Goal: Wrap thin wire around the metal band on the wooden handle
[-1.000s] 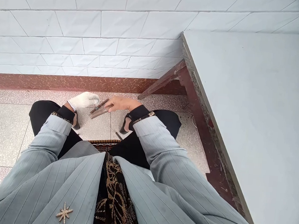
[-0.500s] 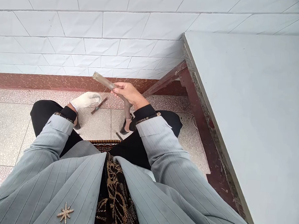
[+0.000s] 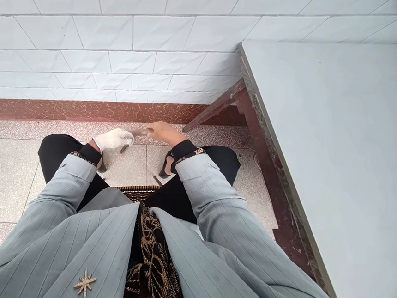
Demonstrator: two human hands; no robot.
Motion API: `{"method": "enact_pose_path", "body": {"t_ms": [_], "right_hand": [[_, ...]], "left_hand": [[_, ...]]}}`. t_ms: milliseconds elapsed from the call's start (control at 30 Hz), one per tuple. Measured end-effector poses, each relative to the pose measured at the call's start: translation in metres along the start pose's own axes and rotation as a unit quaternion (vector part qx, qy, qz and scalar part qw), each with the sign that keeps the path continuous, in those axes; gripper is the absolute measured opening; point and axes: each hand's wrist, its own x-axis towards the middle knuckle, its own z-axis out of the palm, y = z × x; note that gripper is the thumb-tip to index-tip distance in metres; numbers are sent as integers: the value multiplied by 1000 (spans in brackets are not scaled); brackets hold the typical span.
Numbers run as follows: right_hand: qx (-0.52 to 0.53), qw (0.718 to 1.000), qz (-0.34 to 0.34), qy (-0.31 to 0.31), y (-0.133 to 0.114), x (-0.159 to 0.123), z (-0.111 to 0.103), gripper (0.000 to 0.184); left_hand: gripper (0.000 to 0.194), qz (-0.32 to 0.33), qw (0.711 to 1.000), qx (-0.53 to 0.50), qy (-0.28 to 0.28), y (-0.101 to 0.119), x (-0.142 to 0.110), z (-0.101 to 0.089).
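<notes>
Right hand [image 3: 161,132]: lowered from before the skirting [image 3: 83,110] to over the wall-side edge of the floor [image 3: 1,173]. Rod [image 3: 139,132]: formerly raised and slanted, now nearly level and blurred, far end close by the gloved left hand [image 3: 115,139]. Brown stick [image 3: 124,148]: formerly in full view, now showing one end.
</notes>
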Motion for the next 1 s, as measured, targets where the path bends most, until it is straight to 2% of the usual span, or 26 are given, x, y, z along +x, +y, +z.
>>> {"method": "enact_pose_path", "body": {"t_ms": [67, 133, 233, 333, 400, 467, 533, 600, 667, 800, 933, 1000], "right_hand": [[-19, 996, -57, -66, -4, -1, 5, 17], [14, 986, -109, -125, -7, -3, 7, 15], [128, 956, -171, -202, -7, -6, 4, 16], [274, 906, -229, -228, -4, -13, -9, 23], [378, 875, -240, -184, -2, -17, -18, 31], [486, 841, -226, -74, 0, -17, -23, 34], [566, 801, -189, 40, 2, -13, -23, 33], [596, 784, -134, 107, 5, -6, -22, 30], [581, 800, -77, 130, 8, 0, -19, 27], [485, 863, -2, 144, 7, 4, -17, 28], [267, 952, 21, 148, 1, 3, -16, 29], [164, 978, 32, 126, -1, 3, -13, 31]], "left_hand": [[24, -7, 1000, 25, 8, -1, -1, -1], [27, -9, 999, 50, 16, -3, -2, -5], [31, -12, 996, 66, 53, -4, -5, -14], [33, -2, 995, 36, 92, -6, -6, -19], [36, 17, 994, 2, 106, -7, -6, -18], [37, 32, 993, -28, 106, -6, -5, -12], [37, 22, 994, -54, 93, -5, -4, -6], [35, -3, 995, -72, 75, -3, -5, -2], [33, -20, 995, -68, 65, 1, -7, -1], [32, -22, 998, -26, 49, 10, -13, -5], [35, -14, 1000, 17, 15, 12, -13, -5], [35, -10, 999, 51, 5, 9, -10, -3]]}}
